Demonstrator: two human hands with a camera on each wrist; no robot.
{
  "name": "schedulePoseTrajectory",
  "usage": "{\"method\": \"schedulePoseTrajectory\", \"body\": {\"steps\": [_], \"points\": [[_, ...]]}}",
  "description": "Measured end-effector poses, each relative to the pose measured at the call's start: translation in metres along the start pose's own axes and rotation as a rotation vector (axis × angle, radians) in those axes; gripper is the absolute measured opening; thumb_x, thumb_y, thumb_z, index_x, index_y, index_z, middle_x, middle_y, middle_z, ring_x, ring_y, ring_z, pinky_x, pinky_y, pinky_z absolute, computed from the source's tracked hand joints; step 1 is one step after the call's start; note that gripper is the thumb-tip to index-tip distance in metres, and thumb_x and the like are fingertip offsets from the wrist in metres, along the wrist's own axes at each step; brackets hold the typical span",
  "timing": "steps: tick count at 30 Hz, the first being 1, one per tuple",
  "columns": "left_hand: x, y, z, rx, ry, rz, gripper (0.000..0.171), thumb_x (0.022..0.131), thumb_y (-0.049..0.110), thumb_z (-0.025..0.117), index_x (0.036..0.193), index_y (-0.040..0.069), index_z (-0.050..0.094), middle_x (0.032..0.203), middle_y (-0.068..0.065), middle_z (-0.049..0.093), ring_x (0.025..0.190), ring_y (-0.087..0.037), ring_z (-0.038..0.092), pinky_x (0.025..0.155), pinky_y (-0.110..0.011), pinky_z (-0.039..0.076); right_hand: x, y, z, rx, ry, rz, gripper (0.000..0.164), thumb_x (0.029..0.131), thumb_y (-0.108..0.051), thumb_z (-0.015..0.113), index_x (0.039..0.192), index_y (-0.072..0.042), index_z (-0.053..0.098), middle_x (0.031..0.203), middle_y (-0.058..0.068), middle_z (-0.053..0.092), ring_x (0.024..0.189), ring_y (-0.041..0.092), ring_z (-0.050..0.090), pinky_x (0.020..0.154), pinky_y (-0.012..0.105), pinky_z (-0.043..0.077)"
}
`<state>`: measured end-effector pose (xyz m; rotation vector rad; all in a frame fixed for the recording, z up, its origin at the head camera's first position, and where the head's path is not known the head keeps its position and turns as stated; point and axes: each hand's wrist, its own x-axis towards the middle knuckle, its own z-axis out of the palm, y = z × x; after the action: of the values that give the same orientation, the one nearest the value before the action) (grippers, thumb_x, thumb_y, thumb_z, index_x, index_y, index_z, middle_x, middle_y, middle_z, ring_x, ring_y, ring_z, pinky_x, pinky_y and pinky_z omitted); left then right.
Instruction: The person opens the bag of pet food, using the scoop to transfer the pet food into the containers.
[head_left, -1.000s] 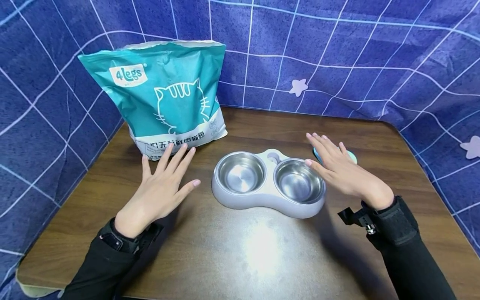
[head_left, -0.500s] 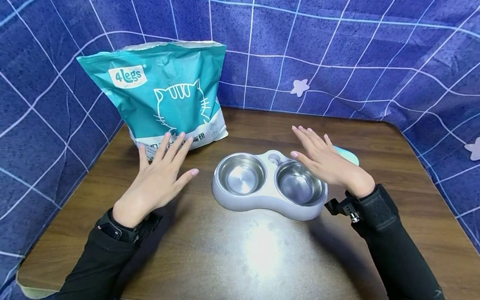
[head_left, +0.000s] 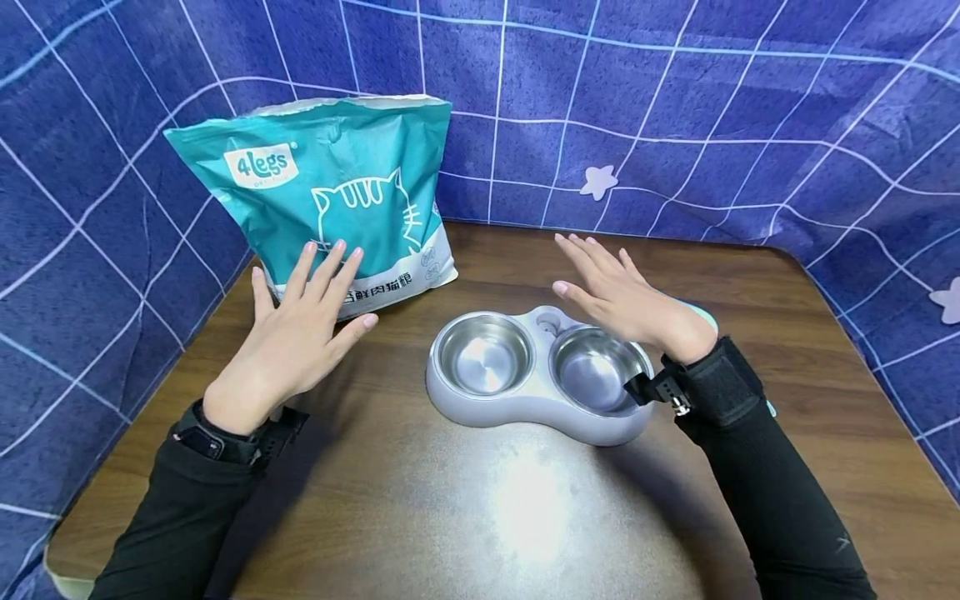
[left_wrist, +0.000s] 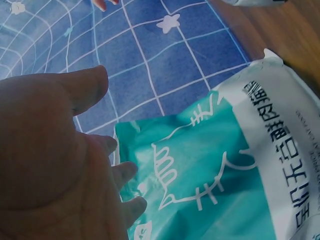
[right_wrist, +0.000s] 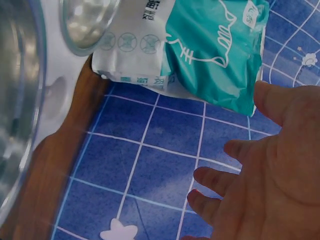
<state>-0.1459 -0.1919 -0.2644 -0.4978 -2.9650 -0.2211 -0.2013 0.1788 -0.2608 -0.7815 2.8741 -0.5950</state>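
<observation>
A teal and white cat food bag (head_left: 292, 212), marked "4legs" with a cat outline, stands upright at the back left. My left hand (head_left: 292, 350), fingers spread and straight, hovers in front of its lower part; in the left wrist view its palm (left_wrist: 55, 160) has nothing in it. A pale grey double pet bowl (head_left: 517, 412) with two steel dishes sits mid-table, and no food shows in them. Over its right rear side my right hand (head_left: 622, 300) is held flat, thumb out, grasping nothing. A mint-coloured object (head_left: 701, 313) is mostly hidden behind that hand and wrist.
The brown wooden table (head_left: 420, 517) carries these things. A blue gridded cloth (head_left: 675, 125) with white stars hangs behind and along both sides. A bright light reflection lies on the tabletop in front of the bowl.
My right hand has moved left and a little away from me, now covering more of the mint-coloured object. My left hand has shifted slightly up and left across the bag's front.
</observation>
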Motion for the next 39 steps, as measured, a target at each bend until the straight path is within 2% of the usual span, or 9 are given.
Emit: {"method": "schedulePoseTrajectory", "body": {"steps": [8, 14, 20, 27, 39], "points": [[0.009, -0.007, -0.014, 0.032, 0.017, -0.01, 0.07, 0.101, 0.05, 0.033, 0.154, 0.019, 0.0, 0.159, -0.006, -0.002, 0.142, -0.028, -0.014, 0.098, -0.066, -0.018, 0.015, -0.008, -0.007, 0.001, -0.015, -0.034, 0.065, 0.102, -0.048, 0.031, 0.154, -0.018, 0.006, 0.159, 0.01, 0.005, 0.144, 0.027, -0.001, 0.109, 0.054, -0.007], [0.018, -0.011, -0.025, 0.03, 0.03, -0.017, 0.07, 0.101, 0.05, 0.032, 0.154, 0.019, -0.001, 0.159, -0.005, -0.004, 0.142, -0.027, -0.016, 0.097, -0.066, -0.019, 0.025, -0.012, -0.013, -0.003, -0.022, -0.049, 0.064, 0.103, -0.045, 0.031, 0.154, -0.015, 0.007, 0.158, 0.011, 0.006, 0.144, 0.029, -0.001, 0.109, 0.057, -0.005], [0.025, -0.016, -0.031, 0.037, 0.017, -0.032, 0.071, 0.101, 0.051, 0.028, 0.153, 0.018, -0.006, 0.159, -0.004, -0.009, 0.141, -0.027, -0.019, 0.096, -0.067, -0.02, 0.04, -0.015, -0.018, -0.027, -0.038, -0.058, 0.064, 0.103, -0.046, 0.029, 0.154, -0.015, 0.006, 0.158, 0.01, 0.007, 0.144, 0.027, -0.002, 0.109, 0.056, -0.004], [0.036, -0.019, -0.038, 0.071, 0.007, -0.03, 0.072, 0.101, 0.051, 0.029, 0.153, 0.017, -0.006, 0.159, -0.006, -0.01, 0.14, -0.028, -0.02, 0.096, -0.068, -0.019, 0.059, -0.028, -0.027, -0.065, -0.013, -0.106, 0.063, 0.103, -0.046, 0.029, 0.154, -0.018, 0.008, 0.158, 0.009, 0.006, 0.144, 0.025, -0.002, 0.11, 0.055, -0.004], [0.056, -0.024, -0.048, 0.08, 0.003, -0.035, 0.071, 0.101, 0.049, 0.03, 0.153, 0.018, -0.009, 0.158, -0.005, -0.013, 0.139, -0.026, -0.024, 0.096, -0.066, -0.021, 0.082, -0.056, -0.044, -0.11, -0.038, -0.139, 0.061, 0.103, -0.044, 0.029, 0.154, -0.02, 0.006, 0.159, 0.007, 0.004, 0.144, 0.025, -0.003, 0.11, 0.053, -0.005]]}}
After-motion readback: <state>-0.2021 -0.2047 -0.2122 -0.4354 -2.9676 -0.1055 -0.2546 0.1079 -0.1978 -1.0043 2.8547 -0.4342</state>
